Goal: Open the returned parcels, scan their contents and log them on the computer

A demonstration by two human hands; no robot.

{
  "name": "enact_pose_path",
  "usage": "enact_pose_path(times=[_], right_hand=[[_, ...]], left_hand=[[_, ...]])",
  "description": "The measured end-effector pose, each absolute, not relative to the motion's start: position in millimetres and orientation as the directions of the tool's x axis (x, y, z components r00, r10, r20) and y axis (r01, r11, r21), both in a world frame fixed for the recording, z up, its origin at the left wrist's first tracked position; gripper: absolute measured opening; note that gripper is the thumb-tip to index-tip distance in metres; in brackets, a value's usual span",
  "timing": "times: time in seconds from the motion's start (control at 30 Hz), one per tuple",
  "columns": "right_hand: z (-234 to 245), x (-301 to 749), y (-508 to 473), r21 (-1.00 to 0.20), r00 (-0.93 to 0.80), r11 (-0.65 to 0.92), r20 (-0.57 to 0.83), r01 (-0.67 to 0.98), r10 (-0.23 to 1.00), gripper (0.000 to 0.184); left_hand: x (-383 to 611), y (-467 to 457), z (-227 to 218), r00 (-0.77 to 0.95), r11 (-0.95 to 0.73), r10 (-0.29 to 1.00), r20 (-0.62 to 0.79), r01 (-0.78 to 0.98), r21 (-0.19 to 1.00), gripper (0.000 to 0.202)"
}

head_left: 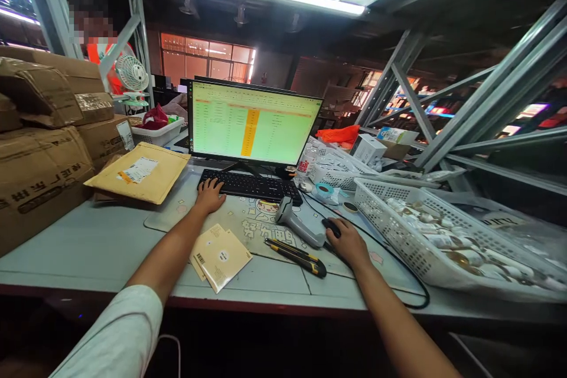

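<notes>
The left grip (210, 194) lies spread, fingers flat on the left end of the keyboard (252, 185). The right grip (349, 243) cups the black mouse (331, 226) on the worktop (80, 248). A scanner (296, 225) lies just left of it, a yellow knife (296, 256) nearer the wrist.

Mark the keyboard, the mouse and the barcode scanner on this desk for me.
keyboard (252, 184), head view, middle of the black key field.
mouse (331, 225), head view, front end showing ahead of the right hand (349, 243).
barcode scanner (301, 230), head view, on its grey handle.
</notes>
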State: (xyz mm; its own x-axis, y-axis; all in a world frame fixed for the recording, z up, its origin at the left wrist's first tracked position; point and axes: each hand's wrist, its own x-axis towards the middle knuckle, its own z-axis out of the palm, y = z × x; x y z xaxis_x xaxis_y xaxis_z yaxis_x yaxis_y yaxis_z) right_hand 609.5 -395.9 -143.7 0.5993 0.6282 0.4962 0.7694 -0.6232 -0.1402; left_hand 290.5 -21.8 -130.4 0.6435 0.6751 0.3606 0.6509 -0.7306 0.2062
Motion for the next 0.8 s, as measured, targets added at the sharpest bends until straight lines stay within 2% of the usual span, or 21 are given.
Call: enact_pose_path(times=[0.2, 0.57, 0.8], right_hand=[[-140.7, 606.8, -396.2, -0.143, 0.662, -0.688, 0.466, 0.712, 0.587, 0.045], [-148.3, 613.1, -397.6, -0.17, 0.59, -0.602, 0.522, 0.78, 0.616, 0.043], [-145.8, 612.7, -397.8, -0.181, 0.602, -0.604, 0.497, 0.776, 0.625, 0.045]], left_hand=[[290.5, -21.3, -130.4, 0.645, -0.733, 0.671, 0.366, 0.653, 0.191, 0.062], [290.4, -19.2, -131.2, 0.649, -0.734, 0.671, 0.359, 0.651, 0.193, 0.062], [290.5, -19.1, -131.2, 0.648, -0.731, 0.675, 0.352, 0.653, 0.198, 0.062]])
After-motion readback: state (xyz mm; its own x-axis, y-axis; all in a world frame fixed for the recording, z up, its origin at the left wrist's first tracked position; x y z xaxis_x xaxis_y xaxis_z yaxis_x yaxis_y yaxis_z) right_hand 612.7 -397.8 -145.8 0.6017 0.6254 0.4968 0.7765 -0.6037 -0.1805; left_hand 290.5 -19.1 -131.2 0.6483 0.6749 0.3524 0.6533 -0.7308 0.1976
